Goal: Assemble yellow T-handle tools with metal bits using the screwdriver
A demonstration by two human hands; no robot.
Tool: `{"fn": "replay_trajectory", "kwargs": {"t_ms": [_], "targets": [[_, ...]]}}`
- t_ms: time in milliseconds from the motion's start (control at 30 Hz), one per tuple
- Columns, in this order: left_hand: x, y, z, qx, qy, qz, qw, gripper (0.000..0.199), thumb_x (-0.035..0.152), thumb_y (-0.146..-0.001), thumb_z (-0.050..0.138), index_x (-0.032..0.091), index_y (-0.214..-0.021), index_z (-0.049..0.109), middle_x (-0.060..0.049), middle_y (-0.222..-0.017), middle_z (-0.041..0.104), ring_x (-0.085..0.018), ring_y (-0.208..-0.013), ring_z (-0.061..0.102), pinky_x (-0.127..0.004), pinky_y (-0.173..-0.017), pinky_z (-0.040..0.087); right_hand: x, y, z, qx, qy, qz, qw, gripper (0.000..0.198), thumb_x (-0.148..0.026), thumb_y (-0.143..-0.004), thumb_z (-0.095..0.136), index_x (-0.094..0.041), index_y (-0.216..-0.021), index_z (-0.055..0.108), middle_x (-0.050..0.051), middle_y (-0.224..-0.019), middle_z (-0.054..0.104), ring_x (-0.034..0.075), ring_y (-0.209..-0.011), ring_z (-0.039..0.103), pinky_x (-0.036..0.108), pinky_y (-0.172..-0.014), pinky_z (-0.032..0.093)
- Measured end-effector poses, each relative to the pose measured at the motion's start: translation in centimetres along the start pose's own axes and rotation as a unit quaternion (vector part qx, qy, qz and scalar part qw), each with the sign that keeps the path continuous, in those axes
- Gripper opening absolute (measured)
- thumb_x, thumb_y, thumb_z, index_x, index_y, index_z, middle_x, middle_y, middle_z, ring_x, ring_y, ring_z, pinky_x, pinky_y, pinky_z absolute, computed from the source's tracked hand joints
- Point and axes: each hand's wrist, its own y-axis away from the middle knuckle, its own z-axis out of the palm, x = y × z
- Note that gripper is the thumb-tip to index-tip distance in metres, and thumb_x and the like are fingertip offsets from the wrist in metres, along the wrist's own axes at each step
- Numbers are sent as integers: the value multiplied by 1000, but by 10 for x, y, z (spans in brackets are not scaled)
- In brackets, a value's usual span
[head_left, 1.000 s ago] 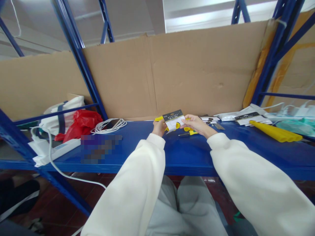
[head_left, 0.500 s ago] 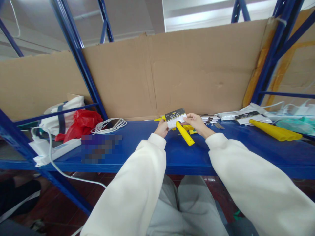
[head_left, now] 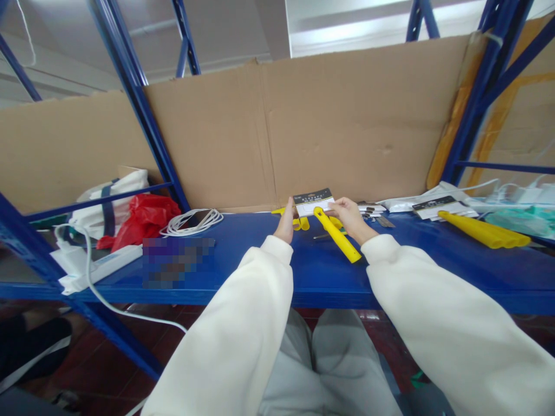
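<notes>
Over the blue shelf, a black-and-white printed card (head_left: 313,197) is held up at a tilt between my hands. A yellow plastic handle (head_left: 340,238), long and tapered with a hole near its lower end, hangs from the card's lower edge. My left hand (head_left: 286,223) is at the card's left edge, fingers pointing up along it; its grip is partly hidden. At the right edge, my right hand (head_left: 349,217) pinches the card with thumb and fingers near the top of the handle. More yellow pieces (head_left: 301,223) lie behind, partly covered by my hands.
To the right lie another card (head_left: 440,207) with yellow handles (head_left: 481,229) and a white plastic bag (head_left: 411,202). Small dark-and-white parts (head_left: 370,210) sit beyond my right hand. Leftward are a coiled white cable (head_left: 193,221), red bag (head_left: 147,219) and power strip (head_left: 104,266). Cardboard (head_left: 347,115) stands behind.
The card has shifted slightly right and levelled out. The yellow handle has swung lower and to the right, showing more of its length. My left fingers have straightened along the card's edge.
</notes>
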Motion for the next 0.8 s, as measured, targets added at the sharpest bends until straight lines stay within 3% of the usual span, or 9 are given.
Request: {"fn": "replay_trajectory", "kwargs": {"t_ms": [67,167,300,400,533,667,800], "targets": [[2,4,0,-3,-29,-14,999,31,46,-94,58,19,-87,73,-10,-83,76,-24,-95,71,-27,-71,53,-1,0,0,10,-6,7,1000,29,-10,-81,66,-24,-68,44,-4,-66,66,15,-63,72,33,-74,64],[5,9,0,-2,-49,-45,998,13,23,-79,79,17,-85,69,-9,-82,73,-21,-83,72,-26,-68,54,1,-2,-1,24,-5,24,999,30,-7,-77,66,-25,-71,43,-4,-65,64,15,-60,70,32,-69,63],[7,14,1,9,-34,-73,997,38,-2,-70,72,15,-103,66,-9,-87,72,-22,-78,72,-31,-66,60,14,-7,-4,-6,41,50,998,32,-8,-71,68,-26,-79,43,-4,-69,63,16,-57,67,34,-65,62],[8,16,3,58,-30,-63,996,61,-9,-66,65,18,-121,60,-10,-99,72,-23,-82,74,-33,-64,63,22,-11,-7,-22,145,-28,989,27,-14,-69,66,-27,-81,45,-2,-76,63,18,-70,67,37,-72,61],[10,18,5,85,-31,-58,994,72,-10,-65,64,21,-129,56,-12,-110,71,-26,-86,75,-33,-63,63,17,-8,-12,-5,335,-204,920,18,-19,-70,66,-25,-82,52,2,-82,64,22,-89,66,39,-88,54],[10,20,6,93,-33,-50,994,72,-9,-66,65,23,-130,57,-12,-113,70,-26,-88,75,-30,-60,62,4,6,-9,-71,415,-207,883,18,-29,-81,66,-25,-97,58,0,-72,64,22,-75,65,34,-78,51],[11,21,5,93,-24,-47,994,72,-8,-65,68,21,-130,57,-14,-114,70,-27,-88,75,-30,-60,62,1,18,-3,-174,439,-200,859,43,-23,-75,74,-23,-116,61,2,-84,73,23,-77,68,32,-74,51]]}}
